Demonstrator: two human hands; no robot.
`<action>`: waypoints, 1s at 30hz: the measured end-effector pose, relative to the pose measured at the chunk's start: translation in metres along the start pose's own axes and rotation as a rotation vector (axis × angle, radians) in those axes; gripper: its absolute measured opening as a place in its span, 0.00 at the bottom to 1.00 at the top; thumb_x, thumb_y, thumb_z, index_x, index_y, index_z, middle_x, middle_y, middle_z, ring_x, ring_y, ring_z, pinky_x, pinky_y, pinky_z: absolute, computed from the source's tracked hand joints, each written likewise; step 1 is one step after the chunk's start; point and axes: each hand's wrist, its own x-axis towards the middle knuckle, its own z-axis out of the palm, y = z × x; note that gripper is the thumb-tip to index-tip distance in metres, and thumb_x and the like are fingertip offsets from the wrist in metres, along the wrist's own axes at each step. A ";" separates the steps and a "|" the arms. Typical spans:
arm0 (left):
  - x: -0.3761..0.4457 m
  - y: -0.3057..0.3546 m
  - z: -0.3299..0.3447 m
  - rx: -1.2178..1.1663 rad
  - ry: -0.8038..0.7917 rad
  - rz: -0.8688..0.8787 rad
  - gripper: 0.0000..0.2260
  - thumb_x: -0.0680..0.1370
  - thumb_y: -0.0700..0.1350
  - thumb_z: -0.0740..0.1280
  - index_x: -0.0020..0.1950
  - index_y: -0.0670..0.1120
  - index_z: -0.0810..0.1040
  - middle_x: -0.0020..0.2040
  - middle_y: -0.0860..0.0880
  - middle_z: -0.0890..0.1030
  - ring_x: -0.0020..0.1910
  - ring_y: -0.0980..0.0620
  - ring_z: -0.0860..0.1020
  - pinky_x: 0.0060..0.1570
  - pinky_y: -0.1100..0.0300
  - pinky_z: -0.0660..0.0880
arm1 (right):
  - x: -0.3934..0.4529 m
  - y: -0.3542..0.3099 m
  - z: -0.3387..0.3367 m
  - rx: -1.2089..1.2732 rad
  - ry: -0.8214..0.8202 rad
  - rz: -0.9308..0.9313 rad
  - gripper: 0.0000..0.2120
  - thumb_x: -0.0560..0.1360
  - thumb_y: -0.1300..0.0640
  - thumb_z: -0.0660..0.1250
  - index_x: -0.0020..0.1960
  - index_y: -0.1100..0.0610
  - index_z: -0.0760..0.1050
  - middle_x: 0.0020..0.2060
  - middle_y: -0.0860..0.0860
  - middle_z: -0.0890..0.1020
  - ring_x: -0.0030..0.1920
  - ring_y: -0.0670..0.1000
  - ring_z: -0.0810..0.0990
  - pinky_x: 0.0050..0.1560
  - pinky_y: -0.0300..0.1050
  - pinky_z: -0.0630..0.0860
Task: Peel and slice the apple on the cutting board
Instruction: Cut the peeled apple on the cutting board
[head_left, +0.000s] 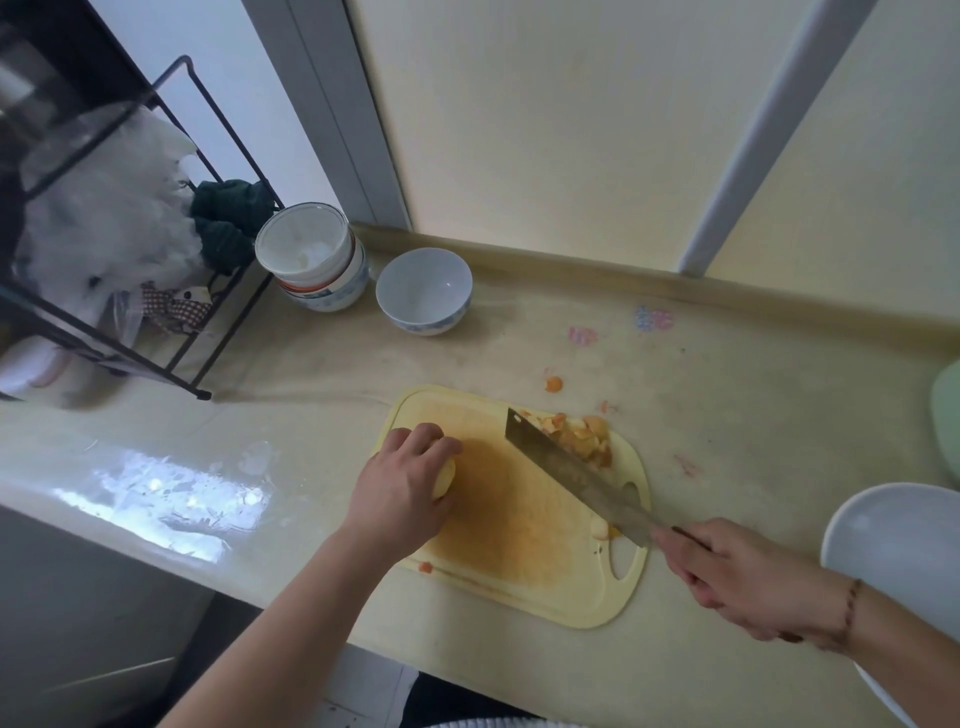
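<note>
Head view. Apple (445, 477) sits at the left end of the board (519, 545), mostly hidden under the left hand (402, 480). Only a pale yellow flank shows: looks peeled, no red skin visible on that side. Left hand's fingers curl over the top of it and hold it down against the board.

Right hand (737, 579) is wrapped around the knife (576, 478) handle. Broad cleaver-type blade slants over the board's right half, tip toward the peels (582, 434), well apart from the apple. Cannot tell whether the edge touches the board.

Peels heaped at the board's far right corner; a few scraps lie on the counter (727, 415) beyond. Bowl (423, 291) and a stack of bowls (311, 260) stand at the back, near the rack (156, 234).

Handling, as judgement: peeled flesh is likely wet and slick, firm but brittle under a blade; round body will want to roll. Light fruit, heavy knife. Best hold is from above, fingertips tucked back from the cut line, apple pressed down. Halving first would give a flat face to rest on. Slicing appears not yet begun.
</note>
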 end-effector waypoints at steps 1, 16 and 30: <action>0.000 0.000 0.000 0.001 -0.003 0.003 0.26 0.63 0.43 0.81 0.59 0.49 0.81 0.55 0.50 0.80 0.49 0.42 0.78 0.35 0.53 0.79 | -0.005 0.003 0.000 -0.018 -0.013 -0.016 0.23 0.72 0.34 0.57 0.36 0.53 0.64 0.26 0.49 0.64 0.25 0.49 0.56 0.23 0.38 0.55; 0.001 -0.002 0.000 0.013 0.014 0.034 0.24 0.64 0.43 0.80 0.58 0.48 0.81 0.56 0.49 0.80 0.49 0.42 0.78 0.40 0.52 0.80 | 0.001 0.017 -0.029 -0.258 -0.075 -0.045 0.23 0.70 0.33 0.59 0.33 0.53 0.63 0.26 0.48 0.66 0.27 0.48 0.60 0.27 0.41 0.60; -0.041 0.000 -0.011 -0.036 0.312 0.212 0.18 0.73 0.48 0.74 0.61 0.47 0.78 0.60 0.46 0.80 0.60 0.41 0.76 0.62 0.47 0.73 | -0.012 0.014 -0.011 -0.003 0.067 -0.076 0.25 0.70 0.31 0.59 0.34 0.53 0.63 0.26 0.50 0.63 0.25 0.49 0.56 0.22 0.36 0.55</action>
